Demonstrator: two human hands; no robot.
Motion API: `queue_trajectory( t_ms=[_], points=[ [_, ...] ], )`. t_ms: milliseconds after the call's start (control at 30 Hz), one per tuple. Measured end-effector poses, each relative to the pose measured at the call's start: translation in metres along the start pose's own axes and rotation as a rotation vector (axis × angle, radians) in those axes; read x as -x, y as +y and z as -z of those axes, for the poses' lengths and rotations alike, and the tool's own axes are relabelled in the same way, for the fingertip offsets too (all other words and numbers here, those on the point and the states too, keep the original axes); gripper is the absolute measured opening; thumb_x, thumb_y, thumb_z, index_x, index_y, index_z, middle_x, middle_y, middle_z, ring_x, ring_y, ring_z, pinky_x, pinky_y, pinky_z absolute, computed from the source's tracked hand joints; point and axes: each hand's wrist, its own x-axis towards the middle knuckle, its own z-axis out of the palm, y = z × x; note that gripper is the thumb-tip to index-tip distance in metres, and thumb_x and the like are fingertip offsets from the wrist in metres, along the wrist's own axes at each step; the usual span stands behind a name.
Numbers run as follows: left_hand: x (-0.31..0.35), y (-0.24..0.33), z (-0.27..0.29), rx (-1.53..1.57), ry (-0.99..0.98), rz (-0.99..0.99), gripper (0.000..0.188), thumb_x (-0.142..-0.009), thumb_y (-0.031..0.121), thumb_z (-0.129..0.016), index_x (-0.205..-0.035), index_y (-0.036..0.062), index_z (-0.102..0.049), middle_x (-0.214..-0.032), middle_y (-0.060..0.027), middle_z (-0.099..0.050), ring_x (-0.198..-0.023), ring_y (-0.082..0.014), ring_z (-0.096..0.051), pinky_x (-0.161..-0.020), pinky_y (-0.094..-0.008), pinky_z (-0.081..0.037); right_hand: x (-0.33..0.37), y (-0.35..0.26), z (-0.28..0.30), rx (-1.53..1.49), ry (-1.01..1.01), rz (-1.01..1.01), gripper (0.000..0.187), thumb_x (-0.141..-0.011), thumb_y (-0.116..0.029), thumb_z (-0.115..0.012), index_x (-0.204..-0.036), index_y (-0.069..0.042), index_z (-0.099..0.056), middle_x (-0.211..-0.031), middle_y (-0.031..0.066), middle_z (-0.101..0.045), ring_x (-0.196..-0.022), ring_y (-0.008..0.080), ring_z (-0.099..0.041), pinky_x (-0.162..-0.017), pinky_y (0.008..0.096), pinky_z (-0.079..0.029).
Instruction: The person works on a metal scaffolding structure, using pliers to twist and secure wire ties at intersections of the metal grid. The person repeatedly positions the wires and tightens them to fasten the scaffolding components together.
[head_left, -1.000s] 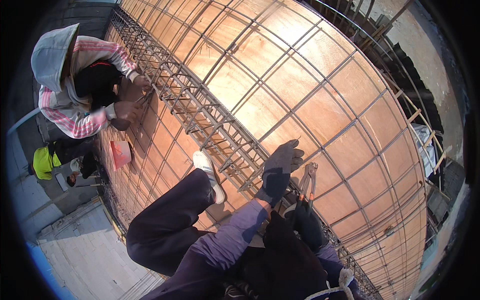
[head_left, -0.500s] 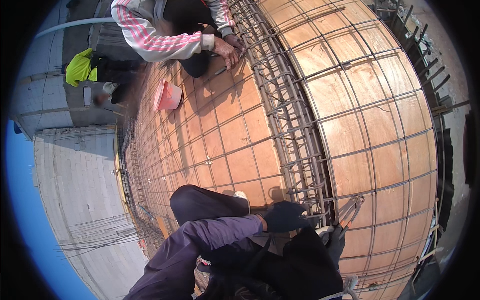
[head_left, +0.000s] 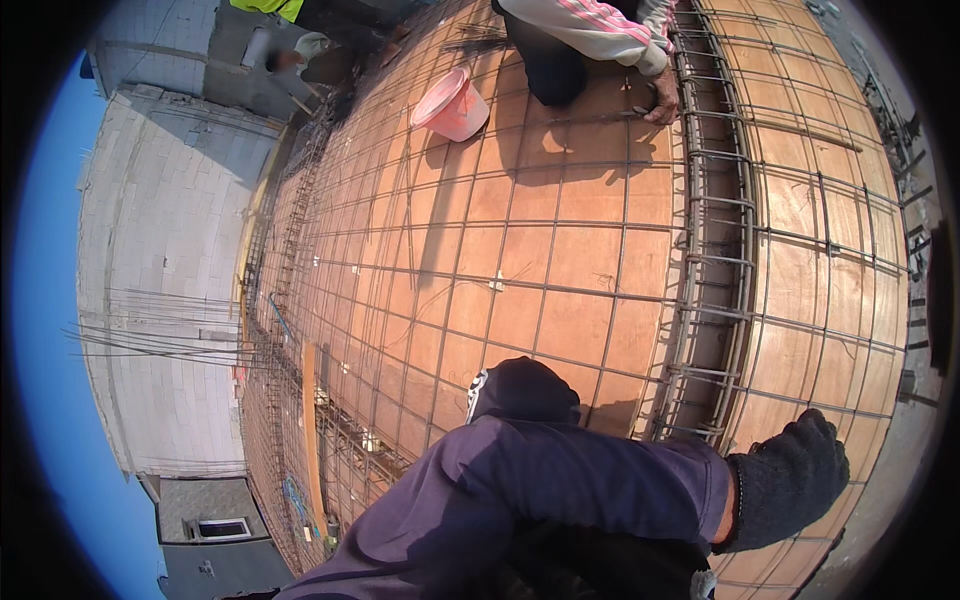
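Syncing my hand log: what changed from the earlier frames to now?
View swung. Since half a second ago, the left hand moved right, from the left edge of the rebar cage to over the mesh right of it. Right hand and pincers: out of picture; whether let go, can't tell. Same: pink bucket left of the cage, co-worker's hand beside it.

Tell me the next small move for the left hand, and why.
I'd probably shift the gloved left hand slightly aside: it hides part of the steel mesh over the plywood, and the right hand is out of view, so a clearer sight seems sensible.
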Motion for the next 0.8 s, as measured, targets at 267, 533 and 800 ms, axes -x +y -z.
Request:
queue_trajectory(
  t_ms=[267,533,800],
  points=[
    [0.072,-0.051,0.092,0.165,0.016,-0.204,0.043,-0.094,0.031,-0.064,-0.122,-0.0015,-0.063,-0.112,-0.0198,-0.062,-0.1,-0.034,-0.065,-0.089,-0.0452,-0.051,-0.025,-0.049,0.024,0.505,0.258,0.517,0.049,-0.103,-0.032,-0.064,-0.139,0.001,-0.06,-0.121,0.022,-0.073,-0.105,0.0376,-0.072,-0.088,0.0448,-0.055],
    [0.235,-0.177,0.004,0.574,-0.141,0.678,0.057,-0.103,0.042,-0.06,-0.145,0.0033,-0.057,-0.147,-0.0249,-0.058,-0.128,-0.0393,-0.062,-0.109,-0.0468,-0.048,-0.104,-0.009,0.024,0.561,0.393,0.53,0.067,-0.106,-0.039,-0.058,-0.157,0.0,-0.041,-0.157,0.0208,-0.05,-0.144,0.0369,-0.05,-0.115,0.0455,-0.044],
    [0.548,-0.155,-0.196,0.43,-0.191,1.381,0.025,-0.098,0.027,-0.063,-0.115,0.0106,-0.07,-0.107,-0.0158,-0.072,-0.102,-0.0328,-0.07,-0.083,-0.0451,-0.057,-0.107,-0.032,0.021,0.951,0.404,0.287,0.057,-0.11,-0.04,-0.052,-0.158,-0.01,-0.045,-0.156,0.0218,-0.048,-0.138,0.0391,-0.054,-0.109,0.0475,-0.049]
  ],
)
